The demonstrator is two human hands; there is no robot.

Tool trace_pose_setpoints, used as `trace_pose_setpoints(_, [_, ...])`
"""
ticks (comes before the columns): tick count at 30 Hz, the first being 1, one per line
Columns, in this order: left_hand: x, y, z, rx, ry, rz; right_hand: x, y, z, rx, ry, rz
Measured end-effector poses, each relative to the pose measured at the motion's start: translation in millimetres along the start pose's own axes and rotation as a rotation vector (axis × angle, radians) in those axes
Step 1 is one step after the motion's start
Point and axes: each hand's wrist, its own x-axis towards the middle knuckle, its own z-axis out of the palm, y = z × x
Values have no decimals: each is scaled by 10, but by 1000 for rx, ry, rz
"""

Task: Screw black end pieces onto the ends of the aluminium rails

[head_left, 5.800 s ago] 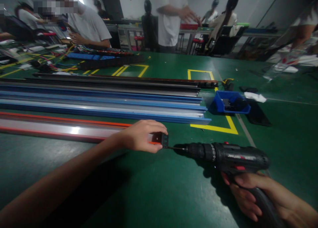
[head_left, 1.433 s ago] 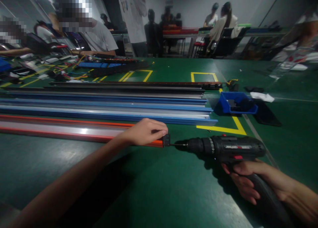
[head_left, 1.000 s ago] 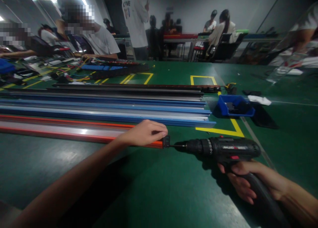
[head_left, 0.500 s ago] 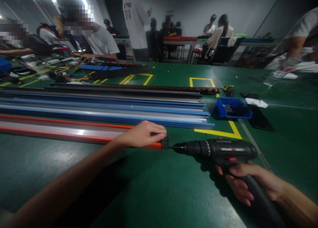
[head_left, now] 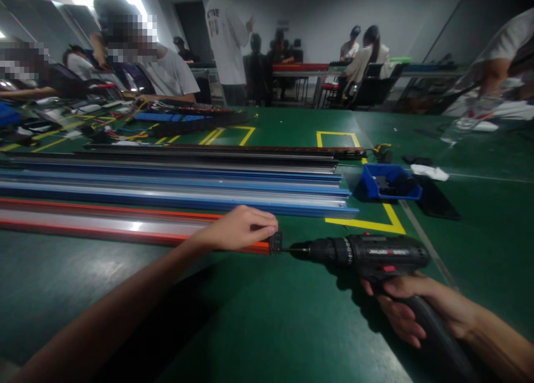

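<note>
My left hand lies over the right end of an orange metal rail, its fingers closed and the fingertips at a small black end cap. The cap sits at the rail's end; how the fingers grip it is partly hidden. In my right hand is a black cordless drill, held by its handle and lying level. Its long thin bit points left, and the tip meets the cap's lower part.
Blue rails and black rails lie behind the orange one. A blue bin with dark small parts stands at right, near a white tissue. Wires and parts cover the far left; a clear bottle stands far right. Several people are beyond the green table.
The view has shifted very slightly. Both hands, the drill and the end cap keep the same places relative to one another.
</note>
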Motion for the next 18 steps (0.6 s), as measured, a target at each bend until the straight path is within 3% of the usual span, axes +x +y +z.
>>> trace_pose_setpoints(4, [5, 4, 1, -4, 32, 28, -2, -3, 21, -9, 23, 4])
trace_pose_setpoints(18, [-6, 4, -4, 19, -19, -15, -6, -7, 38, -20, 60, 14])
